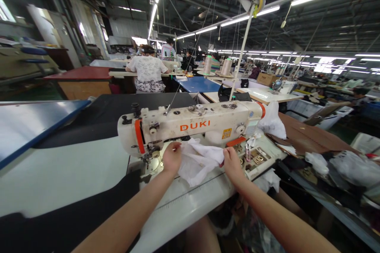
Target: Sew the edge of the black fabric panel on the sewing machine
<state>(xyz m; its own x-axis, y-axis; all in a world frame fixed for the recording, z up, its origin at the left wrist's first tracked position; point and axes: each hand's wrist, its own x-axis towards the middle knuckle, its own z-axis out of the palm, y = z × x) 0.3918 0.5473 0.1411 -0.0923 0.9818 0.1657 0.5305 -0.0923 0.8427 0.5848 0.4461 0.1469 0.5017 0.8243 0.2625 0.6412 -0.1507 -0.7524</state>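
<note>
A thin white cloth (197,162) is stretched between my two hands, just in front of the sewing machine (190,120) marked DUKI. My left hand (172,158) grips the cloth's left edge, close to the needle area (152,162). On the other side, my right hand (232,162) pinches its right edge with curled fingers. The cloth hangs in loose folds above the white machine table (178,201). Right of my right hand sits a small parts tray (257,172) with metal buckles and bits in it.
Black material (113,201) covers part of the table at left. Cones of thread (208,65) stand behind the machine beside a tall thread stand (242,53). Brown sheets (314,136) and plastic bags (353,168) lie at right. A person in a patterned white top (147,69) sits ahead.
</note>
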